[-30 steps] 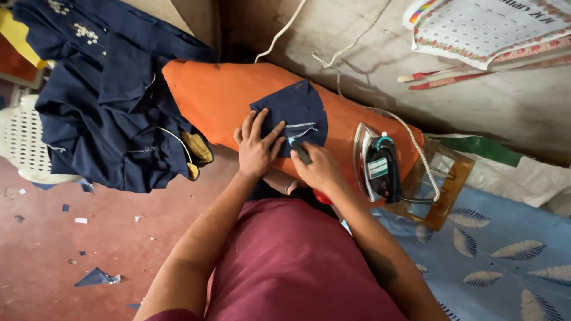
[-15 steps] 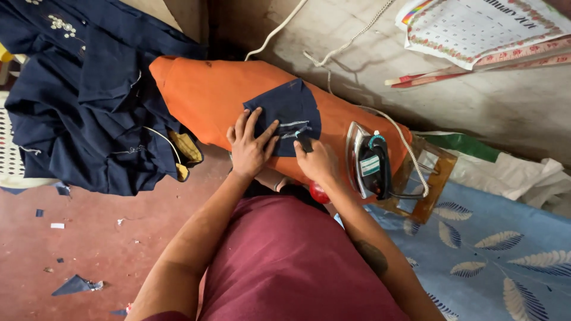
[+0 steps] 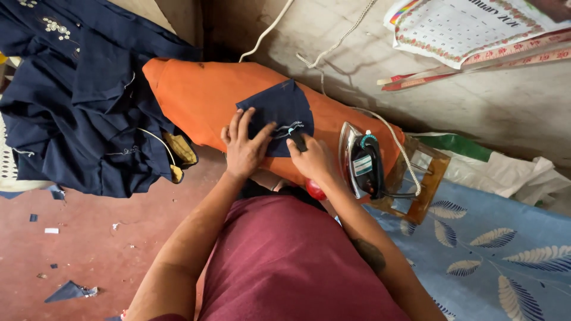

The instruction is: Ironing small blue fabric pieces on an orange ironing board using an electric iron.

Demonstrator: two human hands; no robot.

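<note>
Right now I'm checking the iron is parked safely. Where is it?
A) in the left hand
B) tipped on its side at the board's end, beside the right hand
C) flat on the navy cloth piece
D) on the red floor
B: the iron lies on its side at the end of the orange ironing board, close to the right hand, off the navy cloth piece.

There is one view only, from a camera on the person's head. It looks steeply down over the chest and both forearms, close to the orange board (image 3: 202, 101), with red floor (image 3: 89, 238) at left.
</note>
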